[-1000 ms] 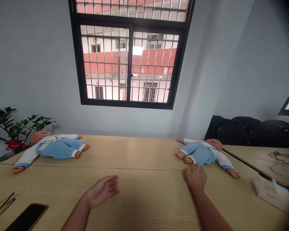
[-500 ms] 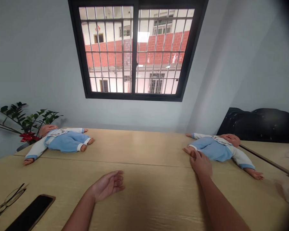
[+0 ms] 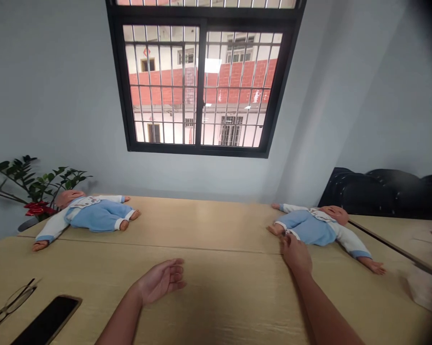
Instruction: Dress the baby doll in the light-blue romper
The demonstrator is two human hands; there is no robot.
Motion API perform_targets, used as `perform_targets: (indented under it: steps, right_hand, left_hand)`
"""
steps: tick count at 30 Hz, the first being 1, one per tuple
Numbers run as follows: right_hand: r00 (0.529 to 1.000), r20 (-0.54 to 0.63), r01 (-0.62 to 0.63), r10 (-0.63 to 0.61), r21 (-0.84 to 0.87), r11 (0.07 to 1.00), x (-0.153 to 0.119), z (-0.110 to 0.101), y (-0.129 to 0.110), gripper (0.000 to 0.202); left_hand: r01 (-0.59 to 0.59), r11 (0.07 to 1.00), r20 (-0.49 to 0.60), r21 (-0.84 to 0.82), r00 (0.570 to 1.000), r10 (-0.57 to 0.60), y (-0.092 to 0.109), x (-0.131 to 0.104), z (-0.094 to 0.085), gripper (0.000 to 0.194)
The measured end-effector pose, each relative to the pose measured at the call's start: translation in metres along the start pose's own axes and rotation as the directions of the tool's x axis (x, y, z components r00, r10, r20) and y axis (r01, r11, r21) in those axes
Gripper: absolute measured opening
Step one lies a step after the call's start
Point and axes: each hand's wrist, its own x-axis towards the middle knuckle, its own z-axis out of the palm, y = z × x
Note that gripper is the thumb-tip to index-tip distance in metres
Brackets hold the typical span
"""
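Two baby dolls in light blue trousers and white-sleeved tops lie on their backs on the table. The right doll point(image 3: 314, 227) has its feet toward the middle. My right hand point(image 3: 297, 253) is at this doll's nearer leg, fingers closed at the white trouser cuff; they partly hide the foot there. A tiny dark spot shows by the fingertips, too small to name. My left hand point(image 3: 162, 281) rests on its side at the table's middle, fingers loosely bent and apart, holding nothing. The left doll point(image 3: 99, 214) lies farther back, apart from my left hand.
On the wooden table point(image 3: 216, 306), a phone point(image 3: 45, 321) and eyeglasses point(image 3: 13, 306) lie at the front left. A potted plant point(image 3: 39, 179) stands behind the left doll. Black chairs point(image 3: 377, 191) are at the right, and a blurred whitish container point(image 3: 426, 287) sits at the right edge.
The view has tilted upward and turned slightly right, shifting the scene. My right hand stays at the right doll's leg, with slightly more of the foot showing. My left hand keeps its pose.
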Motion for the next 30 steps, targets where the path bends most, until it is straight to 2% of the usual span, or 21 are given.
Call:
perform_targets:
  steps: [4, 12, 16, 21, 22, 24, 27, 30]
  right_hand:
    - [1.0, -0.023, 0.021, -0.02, 0.075, 0.997, -0.016, -0.002, -0.004, 0.037]
    - [0.986, -0.002, 0.16, -0.165, 0.249, 0.955, -0.053, -0.004, -0.025, 0.038]
    - [0.944, 0.018, 0.305, -0.329, 0.331, 0.893, -0.08, -0.013, -0.043, 0.037]
    - [0.888, -0.005, 0.413, -0.459, 0.443, 0.796, -0.127, -0.029, -0.065, 0.032]
    - [0.87, -0.018, 0.441, -0.493, 0.473, 0.763, -0.138, -0.033, -0.069, 0.03]
    - [0.832, -0.039, 0.485, -0.553, 0.533, 0.693, -0.16, -0.042, -0.074, 0.027]
    - [0.787, -0.041, 0.507, -0.615, 0.611, 0.608, -0.195, -0.06, -0.077, 0.024]
    - [0.766, -0.026, 0.484, -0.643, 0.681, 0.55, -0.232, -0.084, -0.074, 0.024]
  left_hand:
    - [0.005, 1.0, 0.0, 0.007, 1.0, -0.005, 0.001, -0.002, 0.001, 0.02]
    - [0.009, 1.0, -0.003, 0.009, 1.0, -0.009, 0.002, -0.002, 0.004, 0.018]
    - [-0.006, 1.0, -0.008, 0.015, 1.0, 0.006, 0.002, -0.002, 0.001, 0.017]
    - [-0.021, 0.996, 0.002, 0.082, 1.0, 0.021, 0.001, -0.003, -0.004, 0.02]
    - [-0.06, 0.989, 0.001, 0.138, 0.998, 0.061, 0.001, -0.002, -0.005, 0.022]
    - [-0.209, 0.932, -0.02, 0.297, 0.974, 0.225, 0.0, 0.001, -0.007, 0.028]
    - [-0.397, 0.769, -0.061, 0.501, 0.87, 0.489, 0.0, 0.008, -0.009, 0.035]
    - [-0.439, 0.662, -0.067, 0.607, 0.802, 0.593, 0.002, 0.013, -0.011, 0.035]
